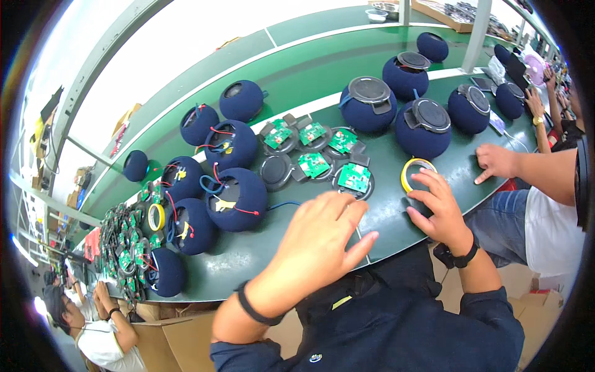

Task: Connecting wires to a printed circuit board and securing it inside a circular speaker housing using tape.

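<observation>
My left hand (325, 232) hangs over the near edge of the table, fingers stretched and thumb apart, with nothing seen in it. Just beyond it are black round bases with green circuit boards (354, 177) on them. My right hand (441, 208) has its fingers spread beside a roll of yellow tape (406, 178); the fingertips overlap its rim, and whether they touch it cannot be told. A navy fabric-covered speaker ball (423, 137) with a black round base on top stands behind the tape. To the left, an opened navy ball (238, 201) shows red wires and a blue cord.
More navy balls (369, 115) stand along the green table (297, 226). A pile of circuit boards (127, 242) and a second tape roll (156, 217) lie at left. A co-worker's hand (496, 162) rests at right; another person (93, 322) sits lower left. A metal post (478, 37) rises behind.
</observation>
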Demonstrator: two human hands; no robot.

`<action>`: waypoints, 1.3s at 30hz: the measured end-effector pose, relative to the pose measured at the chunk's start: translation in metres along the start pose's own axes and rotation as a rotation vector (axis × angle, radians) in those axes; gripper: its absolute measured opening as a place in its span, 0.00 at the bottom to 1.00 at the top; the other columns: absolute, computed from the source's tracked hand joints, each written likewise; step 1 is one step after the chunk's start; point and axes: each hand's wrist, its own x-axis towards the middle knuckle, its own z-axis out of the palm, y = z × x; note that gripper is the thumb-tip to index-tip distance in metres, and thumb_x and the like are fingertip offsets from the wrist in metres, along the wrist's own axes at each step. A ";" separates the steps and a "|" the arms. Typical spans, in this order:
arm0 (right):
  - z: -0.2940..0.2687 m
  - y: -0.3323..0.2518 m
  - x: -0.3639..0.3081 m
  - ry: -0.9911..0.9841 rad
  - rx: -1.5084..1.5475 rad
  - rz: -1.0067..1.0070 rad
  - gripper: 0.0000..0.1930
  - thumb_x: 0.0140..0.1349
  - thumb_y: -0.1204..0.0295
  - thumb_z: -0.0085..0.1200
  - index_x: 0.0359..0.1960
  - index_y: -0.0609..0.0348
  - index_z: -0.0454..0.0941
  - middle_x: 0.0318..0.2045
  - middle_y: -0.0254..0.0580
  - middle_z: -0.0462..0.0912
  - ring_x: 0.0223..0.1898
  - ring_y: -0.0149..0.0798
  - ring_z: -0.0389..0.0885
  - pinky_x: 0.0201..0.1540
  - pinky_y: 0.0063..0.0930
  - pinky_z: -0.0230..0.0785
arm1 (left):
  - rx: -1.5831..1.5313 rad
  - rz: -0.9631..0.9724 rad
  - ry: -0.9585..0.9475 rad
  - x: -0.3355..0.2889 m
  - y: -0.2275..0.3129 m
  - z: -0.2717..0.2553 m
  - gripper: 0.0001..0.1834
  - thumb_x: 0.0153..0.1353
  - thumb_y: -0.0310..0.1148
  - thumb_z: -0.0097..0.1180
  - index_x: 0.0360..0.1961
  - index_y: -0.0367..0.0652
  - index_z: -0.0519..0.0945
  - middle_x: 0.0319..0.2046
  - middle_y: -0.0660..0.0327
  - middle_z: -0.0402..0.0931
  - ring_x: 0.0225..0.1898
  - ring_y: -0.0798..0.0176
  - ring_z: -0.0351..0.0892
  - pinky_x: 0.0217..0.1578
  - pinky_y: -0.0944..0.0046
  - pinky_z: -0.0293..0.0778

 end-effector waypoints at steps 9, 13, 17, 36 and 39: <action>-0.005 0.003 0.006 0.003 0.029 0.080 0.22 0.54 0.65 0.72 0.49 0.59 0.83 0.59 0.50 0.79 0.67 0.57 0.72 0.72 0.55 0.61 | 0.586 -0.696 -0.130 0.146 -0.124 -0.087 0.32 0.62 0.55 0.64 0.57 0.39 0.80 0.46 0.44 0.86 0.50 0.42 0.86 0.52 0.46 0.78; -0.002 0.007 0.009 0.002 0.097 0.061 0.21 0.53 0.65 0.72 0.49 0.58 0.83 0.59 0.50 0.79 0.68 0.58 0.72 0.71 0.54 0.62 | 0.619 -0.862 -0.237 0.163 -0.234 -0.095 0.43 0.62 0.56 0.62 0.68 0.35 0.71 0.61 0.42 0.79 0.62 0.42 0.80 0.62 0.47 0.74; -0.010 0.010 0.005 0.011 0.134 0.076 0.21 0.53 0.64 0.72 0.47 0.59 0.84 0.59 0.50 0.79 0.68 0.58 0.71 0.70 0.53 0.64 | 0.646 -0.963 -0.130 0.163 -0.273 -0.102 0.45 0.61 0.55 0.63 0.71 0.34 0.69 0.64 0.41 0.76 0.65 0.41 0.77 0.64 0.48 0.73; -0.012 0.011 0.007 -0.038 0.128 0.116 0.23 0.51 0.61 0.72 0.47 0.56 0.84 0.59 0.48 0.79 0.67 0.57 0.72 0.70 0.54 0.63 | 0.545 -0.856 -0.362 0.065 -0.363 -0.143 0.28 0.52 0.42 0.78 0.51 0.41 0.82 0.46 0.47 0.85 0.50 0.42 0.84 0.51 0.48 0.78; -0.009 0.012 0.009 -0.055 0.140 0.107 0.23 0.52 0.61 0.72 0.49 0.56 0.84 0.60 0.49 0.78 0.67 0.56 0.72 0.71 0.54 0.62 | 0.545 -0.734 -0.246 0.042 -0.372 -0.139 0.25 0.50 0.40 0.78 0.44 0.38 0.82 0.42 0.46 0.83 0.49 0.41 0.83 0.51 0.48 0.78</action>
